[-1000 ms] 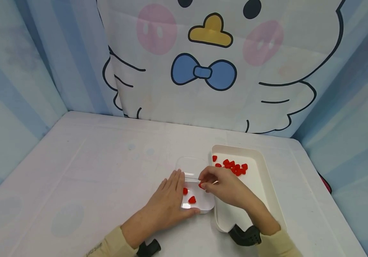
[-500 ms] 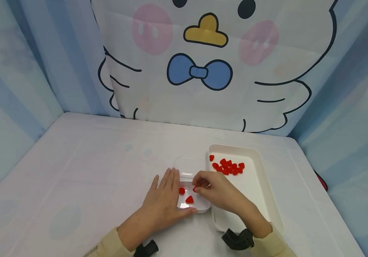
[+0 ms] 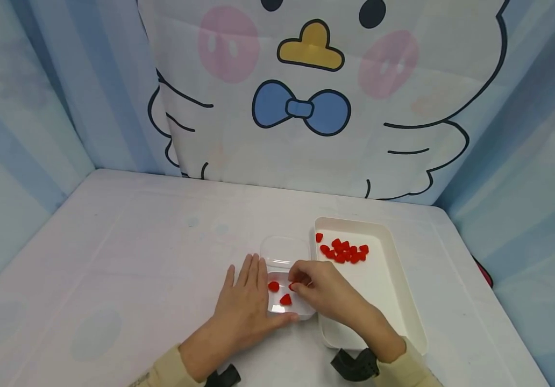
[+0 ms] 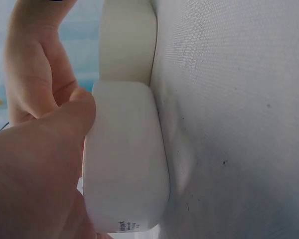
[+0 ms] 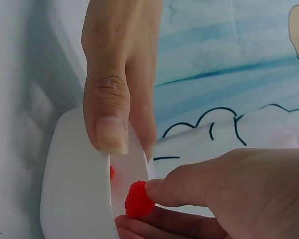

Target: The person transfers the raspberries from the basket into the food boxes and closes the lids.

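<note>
A small white plastic box (image 4: 124, 154) with a clear lid (image 3: 284, 250) folded back stands on the table. My left hand (image 3: 243, 303) rests against its left side with straight fingers, the thumb lying over the front rim. Between thumb and fingers, my right hand (image 3: 328, 287) pinches a red raspberry (image 5: 137, 200) just over the box's opening. Its bumpy surface shows in the right wrist view; in the head view the fingers mostly cover it. Two more red pieces, one rounded (image 3: 274, 286) and one pointed (image 3: 285, 300), lie inside the box.
Right of the box, and touching or nearly touching it, is a cream tray (image 3: 398, 290). Several red raspberries (image 3: 347, 252) are clustered toward its far left part. A printed curtain (image 3: 306, 156) closes off the table's (image 3: 137, 242) far side.
The right hand has moved slightly left and down, carrying the raspberry further over the box. My left hand keeps its place against the box. The whole head view has shifted a little.
</note>
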`<act>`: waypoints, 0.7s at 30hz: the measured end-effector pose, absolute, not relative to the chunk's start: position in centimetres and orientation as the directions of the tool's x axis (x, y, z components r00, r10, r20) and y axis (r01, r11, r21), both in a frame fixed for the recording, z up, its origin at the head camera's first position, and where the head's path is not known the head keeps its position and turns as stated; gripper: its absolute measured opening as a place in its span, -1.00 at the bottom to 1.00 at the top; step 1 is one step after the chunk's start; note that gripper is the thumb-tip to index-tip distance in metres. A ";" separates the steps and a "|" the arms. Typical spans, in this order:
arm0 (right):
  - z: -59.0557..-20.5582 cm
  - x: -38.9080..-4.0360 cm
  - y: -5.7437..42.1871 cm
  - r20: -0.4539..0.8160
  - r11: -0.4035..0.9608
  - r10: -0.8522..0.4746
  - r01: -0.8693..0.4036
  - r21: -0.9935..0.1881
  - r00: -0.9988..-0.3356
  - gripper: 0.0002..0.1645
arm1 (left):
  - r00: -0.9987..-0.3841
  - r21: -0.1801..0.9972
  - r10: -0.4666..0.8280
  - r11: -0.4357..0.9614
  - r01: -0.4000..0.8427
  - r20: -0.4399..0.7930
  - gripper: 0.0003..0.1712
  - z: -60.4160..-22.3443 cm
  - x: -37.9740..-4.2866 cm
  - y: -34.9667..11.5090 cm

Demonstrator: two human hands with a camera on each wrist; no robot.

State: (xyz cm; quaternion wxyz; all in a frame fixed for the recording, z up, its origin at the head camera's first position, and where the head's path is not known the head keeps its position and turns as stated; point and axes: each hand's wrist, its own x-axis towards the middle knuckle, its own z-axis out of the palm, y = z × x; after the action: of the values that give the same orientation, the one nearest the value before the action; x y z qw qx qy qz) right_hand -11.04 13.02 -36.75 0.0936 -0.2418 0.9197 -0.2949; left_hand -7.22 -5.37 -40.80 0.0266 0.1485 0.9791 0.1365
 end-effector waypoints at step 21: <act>-36.0 -10.7 13.4 0.003 0.724 -0.462 -0.379 -0.577 -0.887 -0.85 | -0.958 0.275 0.284 0.925 0.262 -0.043 0.36 -40.7 -7.3 -5.0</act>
State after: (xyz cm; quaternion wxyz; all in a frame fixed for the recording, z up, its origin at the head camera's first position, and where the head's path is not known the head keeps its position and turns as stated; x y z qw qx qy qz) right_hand -10.68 13.36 -35.96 0.0706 -0.2273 0.9257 -0.2942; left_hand -7.29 -4.96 -40.73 0.0409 0.1394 0.9802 0.1342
